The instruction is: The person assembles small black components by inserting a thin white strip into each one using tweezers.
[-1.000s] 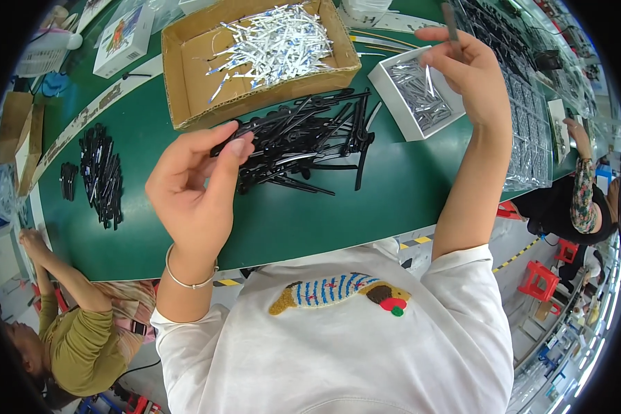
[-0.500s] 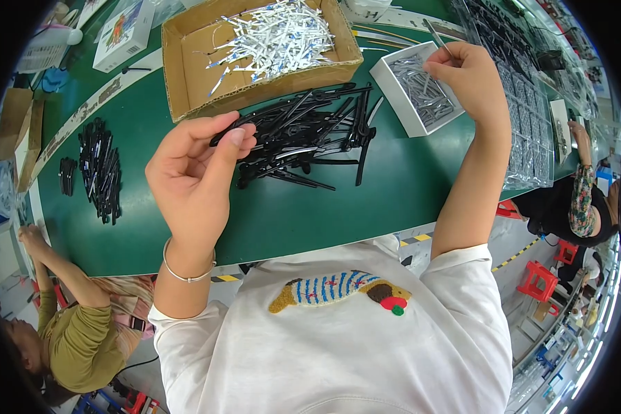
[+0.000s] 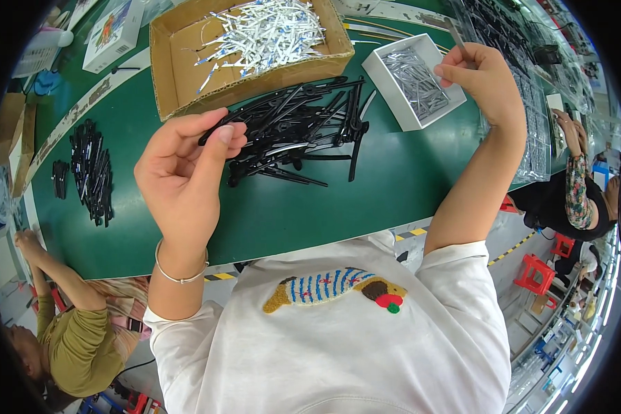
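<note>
My left hand (image 3: 183, 162) pinches a slim black piece (image 3: 205, 140) between thumb and fingertips; most of it is hidden by the fingers. Just beyond lies a loose heap of long, thin black pieces (image 3: 310, 131). My right hand (image 3: 486, 79) is closed on a slim flat metal tool (image 3: 457, 36) whose end sticks up past the fingers. Its fingertips are beside the right rim of a white box (image 3: 386, 86). Inside that box are many thin grey pins (image 3: 417, 86). Whether the fingers also hold a pin cannot be made out.
An open cardboard box (image 3: 169, 83) holds white and blue strips. Two smaller groups of black pieces (image 3: 93, 169) lie at left on the green table (image 3: 310, 214). Clear plastic trays (image 3: 535, 138) are at right. Co-workers sit on both sides, including one in a green top (image 3: 83, 345).
My right hand has moved a little right, from over the pins to the box's right rim. My left hand keeps its pinch. The whole view has shifted slightly.
</note>
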Available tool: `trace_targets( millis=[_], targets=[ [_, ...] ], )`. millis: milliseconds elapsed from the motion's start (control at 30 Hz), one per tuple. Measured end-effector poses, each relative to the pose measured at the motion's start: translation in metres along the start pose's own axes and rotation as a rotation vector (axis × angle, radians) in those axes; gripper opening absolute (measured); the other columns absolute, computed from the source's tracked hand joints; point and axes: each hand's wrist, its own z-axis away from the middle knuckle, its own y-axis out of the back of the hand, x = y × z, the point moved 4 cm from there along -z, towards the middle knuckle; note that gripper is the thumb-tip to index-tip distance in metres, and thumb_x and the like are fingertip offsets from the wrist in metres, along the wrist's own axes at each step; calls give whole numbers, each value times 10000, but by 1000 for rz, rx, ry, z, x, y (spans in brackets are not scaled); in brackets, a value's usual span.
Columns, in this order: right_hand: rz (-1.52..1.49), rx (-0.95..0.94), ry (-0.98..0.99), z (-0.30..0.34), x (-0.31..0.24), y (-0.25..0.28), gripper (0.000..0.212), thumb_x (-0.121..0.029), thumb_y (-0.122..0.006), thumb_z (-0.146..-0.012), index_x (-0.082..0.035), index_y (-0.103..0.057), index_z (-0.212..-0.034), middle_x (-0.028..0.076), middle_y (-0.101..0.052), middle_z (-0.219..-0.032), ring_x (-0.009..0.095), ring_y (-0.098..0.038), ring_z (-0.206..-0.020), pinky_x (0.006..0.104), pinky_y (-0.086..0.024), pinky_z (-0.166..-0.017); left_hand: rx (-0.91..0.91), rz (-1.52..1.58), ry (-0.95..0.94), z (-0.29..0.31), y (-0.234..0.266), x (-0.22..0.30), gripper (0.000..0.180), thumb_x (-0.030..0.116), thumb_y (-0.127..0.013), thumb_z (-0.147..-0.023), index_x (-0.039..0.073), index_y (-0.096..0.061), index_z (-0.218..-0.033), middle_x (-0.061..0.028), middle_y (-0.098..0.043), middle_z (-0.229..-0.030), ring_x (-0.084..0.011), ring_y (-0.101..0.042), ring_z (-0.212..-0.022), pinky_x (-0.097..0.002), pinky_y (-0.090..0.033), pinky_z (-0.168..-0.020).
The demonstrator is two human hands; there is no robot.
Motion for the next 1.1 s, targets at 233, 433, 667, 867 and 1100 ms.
trace_targets(
  millis=[233,433,667,867,1100],
  targets=[
    [71,32,98,-8,16,2,121,-79,-671,-691,-7,-635,-781,5,-570,-661,88,-501,-602,239,-386,-572,-7,-9,1,1,0,0,132,-59,-583,-843,-79,-586,-974,-128,-646,-880,-175,-659,-797,-268,-561,-721],
    [366,108,36,-9,-7,-27,220,-167,-686,-668,-24,-670,-834,128,-626,-700,254,-620,-672,344,-483,-635,6,-15,-5,2,0,-1,130,-60,-581,-843,-80,-586,-972,-129,-645,-884,-182,-659,-809,-275,-562,-724],
    [503,153,43,-15,-5,-42,105,-77,-605,-667,-28,-655,-745,176,-645,-740,329,-636,-729,389,-508,-687,-18,-6,-15,2,0,2,136,-59,-583,-842,-79,-587,-976,-134,-642,-903,-184,-659,-811,-276,-563,-728],
    [503,150,28,-15,-7,-44,108,-40,-581,-658,-13,-644,-742,179,-643,-739,333,-633,-727,390,-507,-689,-25,8,-9,2,1,3,140,-71,-584,-837,-74,-589,-977,-131,-643,-912,-181,-659,-813,-274,-562,-731],
    [486,148,37,-17,-6,-44,100,-73,-596,-678,-7,-639,-740,169,-636,-714,319,-629,-696,369,-496,-664,-23,2,-9,2,1,3,126,-73,-583,-837,-70,-586,-962,-126,-640,-918,-174,-657,-819,-270,-559,-728]
  ],
)
